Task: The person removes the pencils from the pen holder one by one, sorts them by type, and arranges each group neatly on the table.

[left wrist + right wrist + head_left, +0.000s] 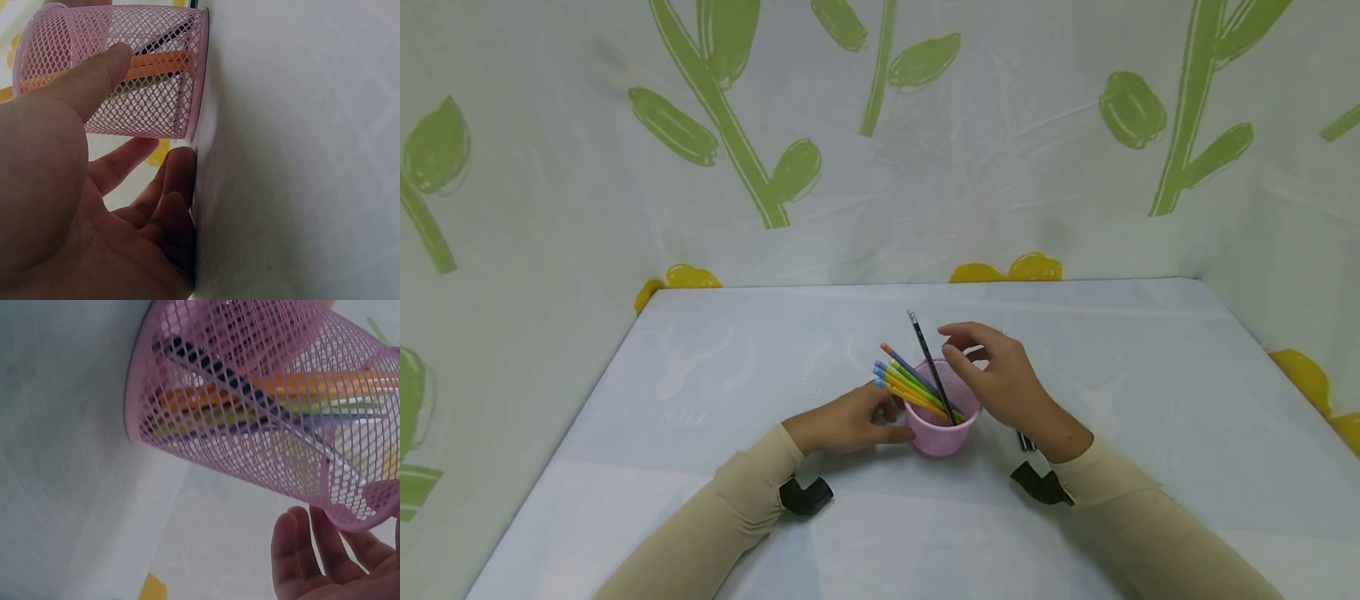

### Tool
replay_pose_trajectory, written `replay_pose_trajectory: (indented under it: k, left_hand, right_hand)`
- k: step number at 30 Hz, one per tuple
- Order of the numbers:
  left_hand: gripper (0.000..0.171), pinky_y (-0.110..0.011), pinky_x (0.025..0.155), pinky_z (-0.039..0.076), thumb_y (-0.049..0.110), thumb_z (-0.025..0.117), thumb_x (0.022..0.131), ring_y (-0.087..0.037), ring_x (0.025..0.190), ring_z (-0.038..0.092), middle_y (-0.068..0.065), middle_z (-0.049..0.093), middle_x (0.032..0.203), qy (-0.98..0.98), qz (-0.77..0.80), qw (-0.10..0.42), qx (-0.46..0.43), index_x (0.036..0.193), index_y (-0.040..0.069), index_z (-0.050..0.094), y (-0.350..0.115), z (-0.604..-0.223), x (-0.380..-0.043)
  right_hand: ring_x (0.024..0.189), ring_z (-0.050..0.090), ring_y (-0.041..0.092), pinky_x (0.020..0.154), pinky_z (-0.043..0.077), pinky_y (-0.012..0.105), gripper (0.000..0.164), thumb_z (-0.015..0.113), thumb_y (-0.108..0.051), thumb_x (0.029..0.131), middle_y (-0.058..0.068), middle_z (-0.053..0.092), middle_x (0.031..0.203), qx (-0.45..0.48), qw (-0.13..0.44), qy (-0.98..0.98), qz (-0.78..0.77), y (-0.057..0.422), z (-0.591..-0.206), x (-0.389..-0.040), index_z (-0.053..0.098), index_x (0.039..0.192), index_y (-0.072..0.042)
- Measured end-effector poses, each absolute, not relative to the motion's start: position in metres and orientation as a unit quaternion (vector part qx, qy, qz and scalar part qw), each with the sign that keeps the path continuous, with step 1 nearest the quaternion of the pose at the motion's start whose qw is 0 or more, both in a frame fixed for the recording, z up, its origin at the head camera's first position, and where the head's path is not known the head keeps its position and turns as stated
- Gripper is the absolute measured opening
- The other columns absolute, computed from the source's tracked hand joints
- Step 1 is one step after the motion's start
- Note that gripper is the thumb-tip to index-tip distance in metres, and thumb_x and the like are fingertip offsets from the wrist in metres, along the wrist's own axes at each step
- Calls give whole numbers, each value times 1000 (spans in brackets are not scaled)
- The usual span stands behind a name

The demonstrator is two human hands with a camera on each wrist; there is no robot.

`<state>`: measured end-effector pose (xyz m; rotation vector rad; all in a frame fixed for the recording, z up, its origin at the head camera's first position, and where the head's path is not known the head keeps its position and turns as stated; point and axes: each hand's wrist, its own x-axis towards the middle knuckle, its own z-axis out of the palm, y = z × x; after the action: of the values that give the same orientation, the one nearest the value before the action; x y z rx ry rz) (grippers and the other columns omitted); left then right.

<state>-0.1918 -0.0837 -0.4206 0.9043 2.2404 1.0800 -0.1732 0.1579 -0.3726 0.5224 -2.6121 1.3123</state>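
Observation:
A pink mesh pen cup (942,440) stands upright on the table. Slim coloured sticks (910,385) in yellow, green, orange and purple lean left inside it, together with a black pencil (927,354). My left hand (850,421) holds the cup at its left side; in the left wrist view the thumb (94,78) lies along the mesh. Over the cup's right rim hovers my right hand (1000,371), its fingers loosely bent with nothing between them. The right wrist view shows those fingers (286,544) close beside the rim.
Dark pencils (1025,442) lie on the table, mostly hidden under my right hand and wrist. The pale table (737,517) meets a white wall covering (1000,167) printed with green leaves. Black wrist straps (808,497) stick out from both sleeves.

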Motion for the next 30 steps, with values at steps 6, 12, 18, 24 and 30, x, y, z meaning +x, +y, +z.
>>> replay_pose_trajectory:
  k: [6, 12, 18, 24, 30]
  left_hand:
    - [42, -30, 88, 48, 34, 70, 94, -15, 103, 55, 1, 55, 119, 824, 394, 243, 328, 130, 22, 52, -85, -418, -192]
    - [41, -29, 88, 48, 34, 70, 94, -15, 102, 55, 1, 55, 118, 820, 396, 243, 335, 130, 22, 52, -84, -419, -193]
    - [43, -29, 88, 48, 35, 70, 94, -15, 103, 55, 2, 55, 119, 821, 395, 250, 329, 131, 22, 51, -85, -418, -191]
    - [45, -29, 89, 48, 36, 69, 94, -14, 105, 55, 3, 54, 120, 821, 393, 255, 326, 133, 24, 50, -84, -420, -191]
    - [43, -30, 90, 49, 36, 70, 94, -14, 105, 55, 4, 54, 120, 824, 390, 249, 328, 131, 25, 51, -84, -421, -191]
  right_hand:
    - [109, 65, 22, 94, 55, 46, 32, 65, -18, 98, 8, 70, 116, 176, 64, -871, 454, 153, -375, -173, 63, 128, -9]
    - [118, 63, 25, 101, 51, 51, 36, 64, -23, 99, 7, 69, 123, 169, 2, -861, 480, 153, -380, -175, 62, 133, -12]
    - [119, 63, 27, 101, 51, 50, 36, 64, -21, 98, 9, 68, 127, 165, -31, -849, 501, 153, -381, -173, 63, 131, -7]
    - [116, 64, 26, 101, 51, 49, 35, 66, -21, 97, 8, 69, 125, 162, -38, -849, 502, 153, -382, -173, 64, 129, -8]
    - [116, 63, 27, 105, 47, 53, 34, 65, -17, 98, 12, 68, 126, 179, -41, -842, 508, 155, -382, -174, 63, 130, -5]
